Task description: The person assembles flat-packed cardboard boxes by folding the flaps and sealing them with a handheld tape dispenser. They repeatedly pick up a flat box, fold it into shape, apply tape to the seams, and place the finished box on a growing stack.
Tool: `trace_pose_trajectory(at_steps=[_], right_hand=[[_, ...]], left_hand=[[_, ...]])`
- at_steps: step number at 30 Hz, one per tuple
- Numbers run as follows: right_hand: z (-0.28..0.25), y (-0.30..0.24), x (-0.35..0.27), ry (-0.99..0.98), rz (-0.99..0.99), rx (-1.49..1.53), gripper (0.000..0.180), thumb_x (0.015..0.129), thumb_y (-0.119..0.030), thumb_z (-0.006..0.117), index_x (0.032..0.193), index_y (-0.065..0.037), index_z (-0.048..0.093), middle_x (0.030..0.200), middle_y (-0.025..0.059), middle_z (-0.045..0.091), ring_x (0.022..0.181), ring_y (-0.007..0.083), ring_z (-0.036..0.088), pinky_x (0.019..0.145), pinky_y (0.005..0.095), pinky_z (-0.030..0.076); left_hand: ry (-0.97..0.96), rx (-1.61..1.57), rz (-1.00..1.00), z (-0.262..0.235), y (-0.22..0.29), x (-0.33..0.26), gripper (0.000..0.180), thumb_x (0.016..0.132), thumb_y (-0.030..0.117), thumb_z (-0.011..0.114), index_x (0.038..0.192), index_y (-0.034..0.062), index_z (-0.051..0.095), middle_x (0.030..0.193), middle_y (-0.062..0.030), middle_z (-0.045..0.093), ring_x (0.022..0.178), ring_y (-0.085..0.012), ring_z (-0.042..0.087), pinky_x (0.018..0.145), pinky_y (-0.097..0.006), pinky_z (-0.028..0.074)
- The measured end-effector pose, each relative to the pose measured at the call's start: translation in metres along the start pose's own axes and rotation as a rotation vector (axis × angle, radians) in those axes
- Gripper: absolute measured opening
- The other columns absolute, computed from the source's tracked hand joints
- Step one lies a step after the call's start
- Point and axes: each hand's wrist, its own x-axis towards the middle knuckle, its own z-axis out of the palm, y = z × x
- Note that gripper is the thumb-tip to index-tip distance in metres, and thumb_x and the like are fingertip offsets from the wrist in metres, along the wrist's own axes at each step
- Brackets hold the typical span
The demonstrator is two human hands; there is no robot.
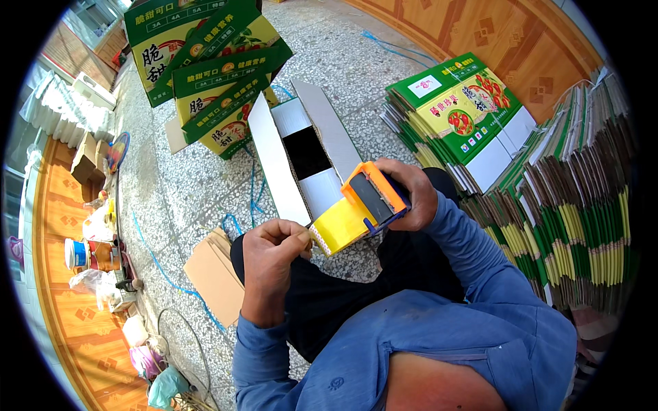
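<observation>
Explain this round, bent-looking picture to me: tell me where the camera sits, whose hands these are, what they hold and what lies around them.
There is no machine here. The picture comes from a wide fisheye camera worn on a person's head, looking down, which is why straight edges bend near the rim. The arms in blue sleeves coming from the lower edge are that person's own.

The right hand grips an orange tape dispenser loaded with a yellow tape roll. The left hand pinches at the roll's edge, apparently at the loose end of the tape.

Just beyond the hands, an open cardboard box with white flaps lies on the speckled stone floor. To the right stand stacks of flattened green and yellow cartons; at the top left are assembled green boxes. A brown cardboard sheet lies at lower left.
</observation>
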Motion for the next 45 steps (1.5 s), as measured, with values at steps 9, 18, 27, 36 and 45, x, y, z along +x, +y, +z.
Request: trace_pose_trajectory(at_steps=[9, 18, 27, 36, 45], right_hand=[[-0.002, 0.006, -0.001, 0.023, 0.028, -0.021, 0.067, 0.058, -0.007, 0.077, 0.12, 0.002, 0.051, 0.106, 0.0175, 0.061, 0.093, 0.0314, 0.065, 0.084, 0.0349, 0.05], [0.001, 0.004, 0.0, -0.018, 0.009, -0.071, 0.067, 0.057, -0.008, 0.077, 0.118, 0.002, 0.051, 0.105, 0.0187, 0.061, 0.091, 0.0337, 0.065, 0.081, 0.0356, 0.051], [0.004, 0.003, 0.002, -0.024, 0.004, -0.066, 0.067, 0.057, -0.008, 0.077, 0.118, 0.002, 0.051, 0.105, 0.019, 0.061, 0.091, 0.0353, 0.065, 0.08, 0.0366, 0.052], [0.0, -0.005, 0.019, -0.041, -0.029, -0.191, 0.061, 0.057, -0.006, 0.075, 0.114, 0.0, 0.053, 0.096, 0.0179, 0.059, 0.084, 0.0364, 0.063, 0.075, 0.0373, 0.052], [-0.013, -0.024, 0.061, -0.09, -0.113, -0.386, 0.057, 0.056, -0.002, 0.073, 0.111, -0.001, 0.055, 0.091, 0.0176, 0.059, 0.081, 0.0361, 0.062, 0.07, 0.0377, 0.052]], left_hand=[[0.017, -0.048, 0.023, -0.002, -0.001, 0.004, 0.009, 0.083, 0.005, 0.064, 0.084, -0.0031, 0.063, 0.078, -0.0104, 0.066, 0.07, -0.0135, 0.063, 0.066, -0.023, 0.049], [-0.014, -0.002, -0.045, -0.007, -0.015, 0.005, 0.018, 0.085, 0.015, 0.069, 0.088, -0.0026, 0.063, 0.076, -0.008, 0.066, 0.066, -0.0106, 0.06, 0.062, -0.021, 0.046], [-0.041, -0.047, 0.072, -0.005, -0.017, 0.001, 0.009, 0.084, 0.006, 0.065, 0.082, -0.0023, 0.063, 0.075, -0.0056, 0.064, 0.064, -0.0092, 0.056, 0.062, -0.022, 0.044], [-0.028, -0.139, 0.069, -0.009, -0.017, 0.01, 0.009, 0.089, 0.01, 0.057, 0.086, 0.0021, 0.053, 0.079, -0.0072, 0.06, 0.067, -0.0151, 0.059, 0.066, -0.027, 0.05], [-0.014, -0.454, -0.008, 0.004, -0.028, 0.042, 0.019, 0.091, 0.014, 0.061, 0.103, 0.0013, 0.053, 0.086, -0.0078, 0.062, 0.072, -0.0165, 0.062, 0.069, -0.03, 0.053]])
